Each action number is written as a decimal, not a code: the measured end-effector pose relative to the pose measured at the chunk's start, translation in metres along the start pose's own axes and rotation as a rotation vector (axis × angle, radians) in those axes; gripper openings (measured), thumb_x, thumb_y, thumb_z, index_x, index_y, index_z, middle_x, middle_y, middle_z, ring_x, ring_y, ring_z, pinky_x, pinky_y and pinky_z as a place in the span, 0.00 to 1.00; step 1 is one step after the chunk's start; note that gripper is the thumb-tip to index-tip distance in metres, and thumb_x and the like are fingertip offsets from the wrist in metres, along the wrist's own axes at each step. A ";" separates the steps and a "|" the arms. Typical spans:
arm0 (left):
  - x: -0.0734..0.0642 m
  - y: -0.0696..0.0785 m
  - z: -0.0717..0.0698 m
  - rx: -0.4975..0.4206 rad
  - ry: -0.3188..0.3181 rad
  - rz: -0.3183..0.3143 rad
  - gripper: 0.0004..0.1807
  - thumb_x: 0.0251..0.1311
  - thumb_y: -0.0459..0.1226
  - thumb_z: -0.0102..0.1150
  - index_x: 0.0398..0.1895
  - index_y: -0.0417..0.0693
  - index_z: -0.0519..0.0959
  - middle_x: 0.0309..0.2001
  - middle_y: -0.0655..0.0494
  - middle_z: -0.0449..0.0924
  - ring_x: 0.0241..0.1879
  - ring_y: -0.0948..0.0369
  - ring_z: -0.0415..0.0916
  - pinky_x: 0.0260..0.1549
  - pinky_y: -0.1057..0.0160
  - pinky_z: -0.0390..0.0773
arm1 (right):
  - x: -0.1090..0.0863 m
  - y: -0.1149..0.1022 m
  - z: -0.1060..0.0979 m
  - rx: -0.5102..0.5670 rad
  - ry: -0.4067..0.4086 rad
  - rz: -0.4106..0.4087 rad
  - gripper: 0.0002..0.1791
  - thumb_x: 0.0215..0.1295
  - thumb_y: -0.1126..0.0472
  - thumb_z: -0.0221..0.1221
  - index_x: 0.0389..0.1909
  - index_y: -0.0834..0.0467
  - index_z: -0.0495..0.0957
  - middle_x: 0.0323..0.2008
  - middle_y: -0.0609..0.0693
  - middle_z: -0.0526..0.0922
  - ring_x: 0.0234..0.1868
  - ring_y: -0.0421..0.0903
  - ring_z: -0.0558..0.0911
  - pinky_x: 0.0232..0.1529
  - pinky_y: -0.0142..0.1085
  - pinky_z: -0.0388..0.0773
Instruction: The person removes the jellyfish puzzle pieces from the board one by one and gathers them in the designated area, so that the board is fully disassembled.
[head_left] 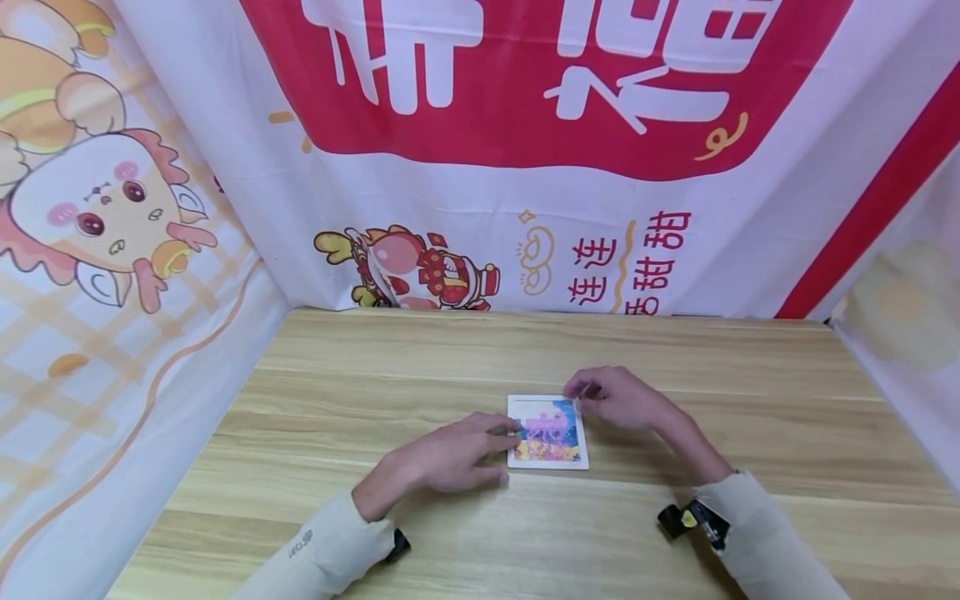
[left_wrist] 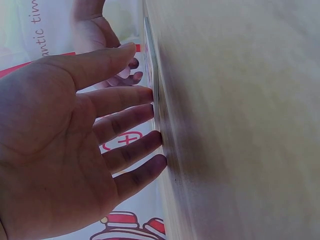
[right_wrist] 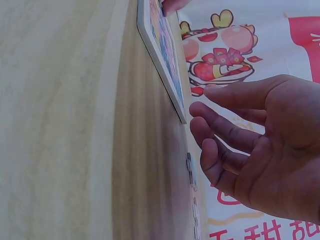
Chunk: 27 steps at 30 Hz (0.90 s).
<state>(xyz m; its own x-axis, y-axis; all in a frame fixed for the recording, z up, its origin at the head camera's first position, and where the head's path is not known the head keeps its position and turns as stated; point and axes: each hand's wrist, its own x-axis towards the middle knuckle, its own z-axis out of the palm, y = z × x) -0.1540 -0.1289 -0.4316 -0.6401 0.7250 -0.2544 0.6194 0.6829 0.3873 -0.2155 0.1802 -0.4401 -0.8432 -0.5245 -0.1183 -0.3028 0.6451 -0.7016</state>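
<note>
A small square picture board (head_left: 548,432) with a white border lies flat on the wooden table, showing a pink figure on blue and yellow. My left hand (head_left: 463,452) reaches over its left side; the index and middle fingertips rest on the board, and the lower fingers touch the tabletop. In the left wrist view those fingers (left_wrist: 125,121) are nearly straight and spread. At the board's far right corner is my right hand (head_left: 621,398), fingers loosely bent. The right wrist view shows the right fingertips (right_wrist: 198,111) just beside the board's corner, with nothing visible between them and the thumb.
The wooden tabletop (head_left: 360,367) extends around the board. A printed cloth (head_left: 480,200) hangs along its back edge, and more cloth borders the left and right sides. A black device (head_left: 693,521) is strapped at the right sleeve, another black device (head_left: 397,546) at the left.
</note>
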 end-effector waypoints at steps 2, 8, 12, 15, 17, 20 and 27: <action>0.000 0.000 0.000 -0.003 0.000 0.001 0.33 0.77 0.51 0.60 0.80 0.51 0.70 0.84 0.57 0.62 0.83 0.54 0.59 0.83 0.49 0.63 | -0.001 -0.002 0.001 0.005 -0.016 0.003 0.11 0.75 0.66 0.62 0.54 0.56 0.87 0.49 0.51 0.89 0.51 0.47 0.85 0.53 0.44 0.86; 0.000 -0.002 0.000 -0.013 -0.001 0.003 0.33 0.78 0.51 0.60 0.80 0.51 0.70 0.84 0.56 0.62 0.83 0.53 0.59 0.83 0.49 0.63 | -0.002 -0.008 0.004 -0.006 -0.030 0.030 0.12 0.75 0.64 0.63 0.55 0.54 0.87 0.49 0.50 0.89 0.48 0.44 0.84 0.49 0.38 0.84; 0.000 -0.002 0.000 -0.017 -0.006 -0.002 0.33 0.78 0.51 0.59 0.81 0.52 0.70 0.84 0.57 0.61 0.83 0.53 0.58 0.83 0.48 0.63 | -0.002 -0.011 0.006 -0.022 -0.025 0.039 0.13 0.73 0.65 0.65 0.55 0.53 0.87 0.48 0.50 0.89 0.45 0.44 0.83 0.47 0.36 0.83; 0.000 -0.002 -0.001 -0.013 -0.007 -0.004 0.33 0.78 0.51 0.60 0.81 0.52 0.70 0.84 0.57 0.61 0.83 0.54 0.59 0.83 0.49 0.63 | -0.002 -0.014 0.009 -0.030 -0.019 0.058 0.13 0.72 0.65 0.68 0.55 0.53 0.87 0.46 0.50 0.89 0.44 0.45 0.81 0.46 0.37 0.83; 0.000 -0.003 0.000 -0.013 -0.007 -0.002 0.33 0.78 0.51 0.60 0.81 0.52 0.70 0.84 0.57 0.62 0.83 0.54 0.59 0.83 0.49 0.63 | -0.001 -0.016 0.011 -0.048 -0.009 0.061 0.14 0.70 0.65 0.70 0.55 0.52 0.88 0.45 0.49 0.88 0.43 0.45 0.80 0.46 0.38 0.84; 0.001 -0.004 0.001 -0.005 -0.006 0.003 0.33 0.78 0.51 0.60 0.81 0.52 0.70 0.84 0.57 0.62 0.83 0.54 0.59 0.83 0.49 0.64 | 0.001 -0.018 0.016 -0.083 0.012 0.073 0.16 0.68 0.65 0.72 0.55 0.52 0.88 0.43 0.49 0.87 0.41 0.44 0.79 0.44 0.37 0.84; 0.001 -0.005 0.002 -0.005 -0.005 0.008 0.33 0.78 0.52 0.59 0.81 0.52 0.69 0.84 0.57 0.61 0.83 0.54 0.59 0.83 0.49 0.64 | 0.005 -0.022 0.018 -0.110 0.019 0.104 0.19 0.65 0.68 0.73 0.56 0.53 0.88 0.42 0.48 0.86 0.40 0.45 0.79 0.42 0.36 0.82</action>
<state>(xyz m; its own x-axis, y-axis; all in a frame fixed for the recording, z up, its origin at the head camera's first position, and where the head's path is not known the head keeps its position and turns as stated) -0.1573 -0.1315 -0.4355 -0.6329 0.7308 -0.2557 0.6222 0.6766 0.3937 -0.2054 0.1535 -0.4383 -0.8804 -0.4418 -0.1726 -0.2594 0.7531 -0.6046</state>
